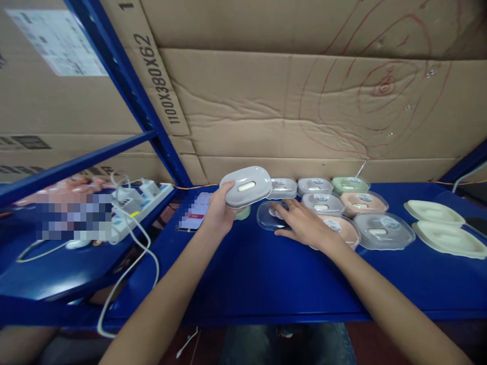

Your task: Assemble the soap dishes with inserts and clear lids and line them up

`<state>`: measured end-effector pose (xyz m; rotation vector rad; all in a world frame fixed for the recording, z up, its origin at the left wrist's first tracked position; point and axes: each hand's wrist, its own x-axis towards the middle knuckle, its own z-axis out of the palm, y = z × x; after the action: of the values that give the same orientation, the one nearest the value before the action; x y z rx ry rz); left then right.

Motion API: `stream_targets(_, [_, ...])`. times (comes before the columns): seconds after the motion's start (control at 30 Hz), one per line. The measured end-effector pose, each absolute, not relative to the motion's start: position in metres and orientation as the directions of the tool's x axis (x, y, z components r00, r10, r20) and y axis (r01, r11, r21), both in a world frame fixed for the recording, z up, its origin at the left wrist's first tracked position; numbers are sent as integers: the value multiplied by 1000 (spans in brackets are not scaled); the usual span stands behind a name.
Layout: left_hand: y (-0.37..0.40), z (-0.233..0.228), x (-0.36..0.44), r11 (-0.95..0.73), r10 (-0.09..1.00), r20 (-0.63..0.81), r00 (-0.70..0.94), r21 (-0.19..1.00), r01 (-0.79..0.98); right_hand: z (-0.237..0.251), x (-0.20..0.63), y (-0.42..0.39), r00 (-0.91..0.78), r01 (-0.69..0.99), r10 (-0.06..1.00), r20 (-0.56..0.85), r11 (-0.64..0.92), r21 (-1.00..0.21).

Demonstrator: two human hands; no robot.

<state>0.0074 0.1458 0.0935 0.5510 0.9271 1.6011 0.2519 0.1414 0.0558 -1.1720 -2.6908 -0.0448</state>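
My left hand [222,210] grips a light grey oval plastic box [247,187] with a white slot-shaped piece on its top, held tilted above the table. Thumb on top, the other fingers are mostly hidden beneath it. My right hand [306,223] reaches over a clear plastic cover [268,217] on the blue table, fingers across its top and thumb at the near edge. Just right of that hand is a peach box [348,230] under a clear cover, partly hidden by the wrist. Behind it sits a grey covered box [323,204] with a round label.
More covered boxes stand in rows, including a green box [352,185] and a grey box [384,230]. Cream trays [449,238] lie at right. A phone-like screen [196,210] is at left, beside a power strip [125,223] with white cables. Cardboard [243,101] walls the back.
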Motion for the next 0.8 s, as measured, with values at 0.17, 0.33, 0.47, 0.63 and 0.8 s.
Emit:
stream_targets(0.17, [144, 93, 7, -26, 971, -114, -211, 825, -565, 64, 255, 132, -683, 666, 668, 295, 736, -124])
stream_targets(0.33, [141, 94, 8, -60, 975, -74, -208, 817, -573, 76, 263, 123, -696, 505, 628, 348, 773, -385])
stream_targets(0.47, [138, 96, 10, -70, 976, -59, -210, 827, -558, 80, 267, 120, -715, 461, 617, 330, 770, -441])
stream_targets(0.63, [137, 97, 11, -51, 979, -70, -192, 827, -561, 78, 266, 119, -700, 534, 657, 279, 741, -407])
stream_targets(0.8, [138, 98, 11, -32, 979, -90, -181, 817, -576, 80, 267, 121, -678, 581, 697, 232, 702, -411])
